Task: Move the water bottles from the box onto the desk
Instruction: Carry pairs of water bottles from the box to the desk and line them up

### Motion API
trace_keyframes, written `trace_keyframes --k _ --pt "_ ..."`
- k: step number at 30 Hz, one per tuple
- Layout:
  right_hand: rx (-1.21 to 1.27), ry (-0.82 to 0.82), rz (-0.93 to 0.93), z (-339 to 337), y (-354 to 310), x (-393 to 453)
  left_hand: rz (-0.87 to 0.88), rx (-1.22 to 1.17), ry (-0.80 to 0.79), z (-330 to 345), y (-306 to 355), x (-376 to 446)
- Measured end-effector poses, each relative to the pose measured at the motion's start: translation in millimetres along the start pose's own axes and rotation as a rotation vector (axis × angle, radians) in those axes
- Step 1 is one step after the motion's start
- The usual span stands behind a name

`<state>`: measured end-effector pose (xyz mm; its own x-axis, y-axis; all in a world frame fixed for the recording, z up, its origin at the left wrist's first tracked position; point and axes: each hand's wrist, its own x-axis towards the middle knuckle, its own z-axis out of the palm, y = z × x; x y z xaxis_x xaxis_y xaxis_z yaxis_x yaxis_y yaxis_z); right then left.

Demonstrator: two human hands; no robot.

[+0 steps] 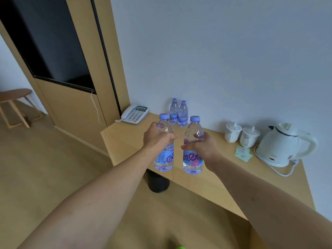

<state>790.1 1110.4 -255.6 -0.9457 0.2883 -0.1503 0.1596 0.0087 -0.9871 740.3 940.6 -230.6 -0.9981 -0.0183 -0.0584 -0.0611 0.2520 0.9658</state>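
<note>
Gripping one water bottle apiece, the hands hold both upright above the tabletop's [125, 139] front edge — the left hand [158, 139] wraps the left bottle [164, 159], the right hand [201, 146] wraps the right bottle [193, 159], the two near each other but apart. Toward 12 o'clock two more bottles [178, 113] stand touching by the wall, a telephone [134, 115] at 10 o'clock — cups [241, 134] and a kettle [282, 146] sit toward 2 o'clock.

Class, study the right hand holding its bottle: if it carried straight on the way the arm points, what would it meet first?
Probably the two bottles standing by the wall, since the right hand points toward them over the desk; depth is uncertain.
</note>
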Motion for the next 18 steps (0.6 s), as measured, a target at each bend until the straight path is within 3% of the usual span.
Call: trace_keyframes --k 9,18 --pt "-0.008 0.014 0.109 8 13 189 -0.060 0.030 -0.076 56 -16 178" --pt "-0.068 0.181 0.199 0 35 294 -0.086 0.151 -0.286 115 -38 297"
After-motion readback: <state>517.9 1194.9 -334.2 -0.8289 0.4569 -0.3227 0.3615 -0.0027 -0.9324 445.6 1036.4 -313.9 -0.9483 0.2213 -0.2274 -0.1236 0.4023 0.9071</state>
